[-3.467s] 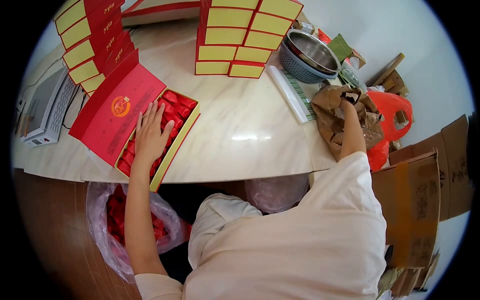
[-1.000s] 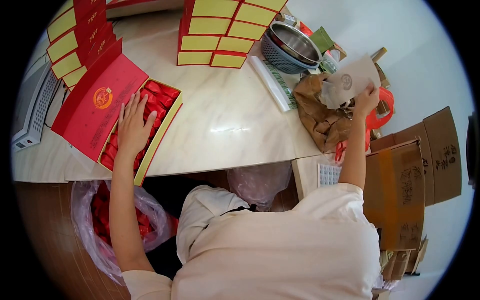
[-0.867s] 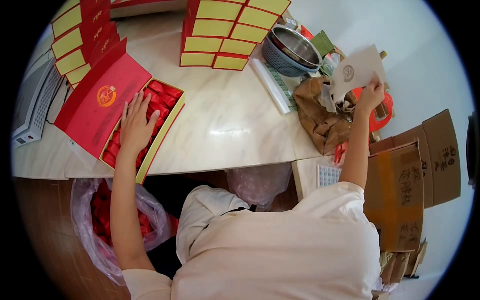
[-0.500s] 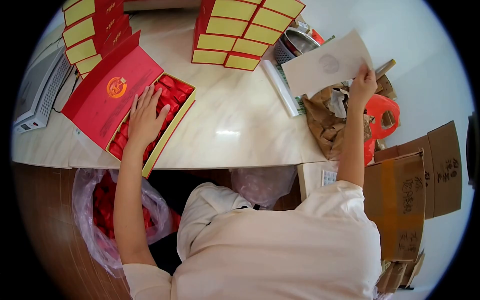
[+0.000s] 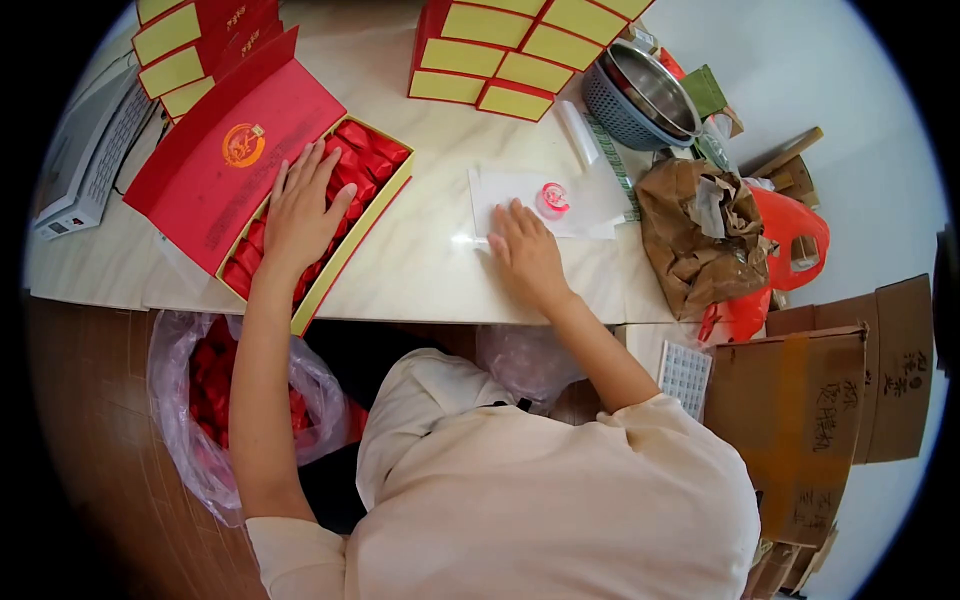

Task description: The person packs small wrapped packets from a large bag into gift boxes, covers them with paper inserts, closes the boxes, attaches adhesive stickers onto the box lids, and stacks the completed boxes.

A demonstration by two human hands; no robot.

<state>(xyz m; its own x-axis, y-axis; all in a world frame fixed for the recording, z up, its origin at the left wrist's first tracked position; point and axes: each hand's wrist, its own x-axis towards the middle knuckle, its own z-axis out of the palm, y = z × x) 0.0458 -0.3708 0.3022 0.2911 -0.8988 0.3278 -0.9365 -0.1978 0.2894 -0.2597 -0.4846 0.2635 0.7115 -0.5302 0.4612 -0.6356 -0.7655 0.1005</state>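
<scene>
My left hand (image 5: 300, 225), fingers wide, on shiny red packets (image 5: 368, 160).
My right hand (image 5: 532, 262), fingers apart, touches flat white sheet (image 5: 500, 183).

Left grip (image 5: 298, 213) on red packets (image 5: 368, 163); right grip (image 5: 532, 257) touching sheet (image 5: 512, 188).

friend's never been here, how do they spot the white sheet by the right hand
On the marbled table, find the rightmost stack of red-edged yellow boxes, then come nearer, to the right hand. The white sheet lies partly under that hand; a round red print sets it apart from the whitish roll beside it.
</scene>
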